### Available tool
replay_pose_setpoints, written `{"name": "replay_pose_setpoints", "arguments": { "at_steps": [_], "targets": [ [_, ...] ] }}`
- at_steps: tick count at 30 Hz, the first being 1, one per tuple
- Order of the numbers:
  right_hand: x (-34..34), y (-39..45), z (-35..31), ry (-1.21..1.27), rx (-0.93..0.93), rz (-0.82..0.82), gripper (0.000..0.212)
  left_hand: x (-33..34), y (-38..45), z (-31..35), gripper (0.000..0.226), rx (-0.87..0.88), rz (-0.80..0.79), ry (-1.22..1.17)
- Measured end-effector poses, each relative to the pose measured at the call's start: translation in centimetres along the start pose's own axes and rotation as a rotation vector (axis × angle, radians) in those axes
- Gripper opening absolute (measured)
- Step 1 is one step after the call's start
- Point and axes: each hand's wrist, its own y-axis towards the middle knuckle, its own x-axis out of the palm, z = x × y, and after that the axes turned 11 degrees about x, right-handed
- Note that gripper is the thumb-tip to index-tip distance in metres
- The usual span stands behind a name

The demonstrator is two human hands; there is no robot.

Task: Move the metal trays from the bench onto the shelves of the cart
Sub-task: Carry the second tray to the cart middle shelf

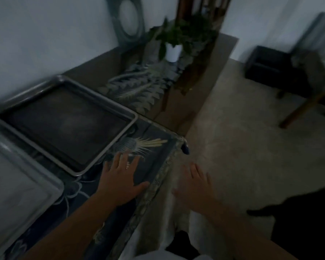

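You are looking down at a bench draped in a dark blue cloth with pale feather and flower patterns point(154, 152), in dim, slightly blurred light. A rectangular metal tray with a dark base and a raised silver rim point(68, 122) is lying flat on the cloth at about 10 o'clock from your hands, its near corner just beside your fingertips. A second metal tray with a pale grey base point(17, 188) is sitting at 8 o'clock, cut off by the left edge, close to the first but apart from it.

Your left hand point(122, 182) is resting palm down on the cloth near the bench's right-hand edge, fingers spread and thumb pointing out toward 3 o'clock, gripping nothing. Your right hand point(193, 186) is hovering past the bench edge, over the pale floor, fingers spread open and empty.

Farther along at 12 o'clock, a green leafy plant in a white pot point(174, 51) is standing on a lower brown surface. At 2 o'clock, a dark box-shaped stool point(266, 64) is sitting beside a wooden-legged chair point(311, 79).
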Motion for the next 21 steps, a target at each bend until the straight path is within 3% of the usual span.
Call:
{"name": "replay_pose_setpoints", "arguments": {
  "at_steps": [4, 11, 16, 21],
  "targets": [
    [-1.3, 9.1, -2.6, -0.152, -0.3, -0.053, 0.111, 0.8, 1.1, -1.7, 0.11, -0.299, 0.02, -0.073],
    [-5.3, 20.3, -8.8, -0.272, -0.646, -0.036, 0.106, 0.5, 0.5, -2.1, 0.11, -0.772, 0.083, -0.21],
    [-5.7, 24.4, -15.2, -0.276, -0.78, -0.041, 0.104, 1.0, -1.1, -3.5, 0.1, -0.99, 0.175, -0.322],
    [-5.2, 26.2, -20.1, -0.288, -0.798, -0.037, 0.1, 2.1, -1.2, -7.5, 0.096, -1.077, 0.201, -0.452]
  ]
}}
